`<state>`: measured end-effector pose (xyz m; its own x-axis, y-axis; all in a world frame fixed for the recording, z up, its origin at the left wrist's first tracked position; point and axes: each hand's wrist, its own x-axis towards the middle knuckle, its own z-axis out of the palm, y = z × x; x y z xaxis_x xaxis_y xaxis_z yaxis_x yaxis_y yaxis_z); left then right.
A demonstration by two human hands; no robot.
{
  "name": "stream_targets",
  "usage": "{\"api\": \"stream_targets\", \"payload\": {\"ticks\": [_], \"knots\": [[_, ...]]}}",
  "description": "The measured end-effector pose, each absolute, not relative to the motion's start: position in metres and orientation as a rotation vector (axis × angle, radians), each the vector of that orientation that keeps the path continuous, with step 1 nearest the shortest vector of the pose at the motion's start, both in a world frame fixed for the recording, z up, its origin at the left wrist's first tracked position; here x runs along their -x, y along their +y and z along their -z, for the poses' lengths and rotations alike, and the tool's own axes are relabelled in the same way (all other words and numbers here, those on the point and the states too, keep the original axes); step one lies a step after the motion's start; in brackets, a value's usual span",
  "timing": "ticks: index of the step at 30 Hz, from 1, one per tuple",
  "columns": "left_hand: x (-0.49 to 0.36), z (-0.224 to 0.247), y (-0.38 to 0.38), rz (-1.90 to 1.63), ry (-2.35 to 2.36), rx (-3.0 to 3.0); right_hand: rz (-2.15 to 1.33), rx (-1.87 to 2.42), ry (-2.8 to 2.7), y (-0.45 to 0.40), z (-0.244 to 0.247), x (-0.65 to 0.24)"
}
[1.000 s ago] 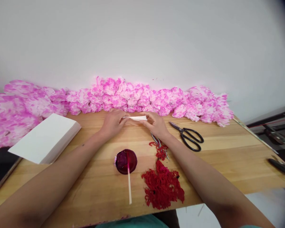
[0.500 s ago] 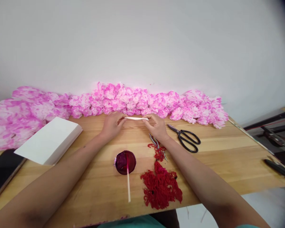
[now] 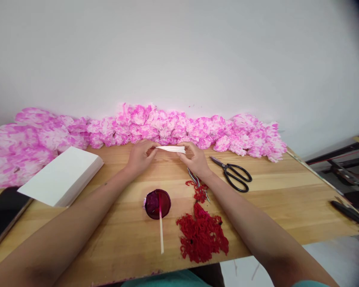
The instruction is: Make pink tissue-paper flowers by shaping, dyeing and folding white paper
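Observation:
Between my hands is a narrow pleated strip of white paper (image 3: pixel 171 149), its layers fanned at the right end. My left hand (image 3: pixel 141 156) pinches its left end; my right hand (image 3: pixel 195 158) pinches the right end. Nearer me stands a small round dish of dark red-purple dye (image 3: pixel 157 204) with a pale wooden stick (image 3: pixel 161 235) resting in it. A tangle of red yarn (image 3: pixel 202 235) lies to the right of the dish. Thin metal wires (image 3: pixel 194 175) with red yarn pieces lie beneath my right wrist, partly hidden.
Pink and white paper flowers (image 3: pixel 155 123) line the wall along the table's back. Black-handled scissors (image 3: pixel 235 174) lie right of my hand. A thick stack of white paper (image 3: pixel 62 175) and a dark phone-like slab (image 3: pixel 7 215) are at left. Another black-handled tool (image 3: pixel 348 211) sits at the right edge.
The paper strip has tilted and its folds have spread, so several layers show at its right end. Both hands stay in about the same place.

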<state>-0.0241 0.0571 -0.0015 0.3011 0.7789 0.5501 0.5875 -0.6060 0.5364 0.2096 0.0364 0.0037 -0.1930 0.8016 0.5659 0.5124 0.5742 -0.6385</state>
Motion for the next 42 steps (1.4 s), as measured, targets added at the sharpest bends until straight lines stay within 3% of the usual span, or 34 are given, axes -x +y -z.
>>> {"api": "stream_targets", "payload": {"ticks": [14, 42], "knots": [[0.0145, -0.003, 0.0522, -1.114, 1.023, -2.572, -0.258, 1.0, -1.983, 0.0354, -0.0005, -0.2059], [0.0176, -0.0052, 0.052, -1.042, 1.188, -2.564, -0.408, 1.03, -1.931, 0.037, 0.0021, -0.2046]]}}
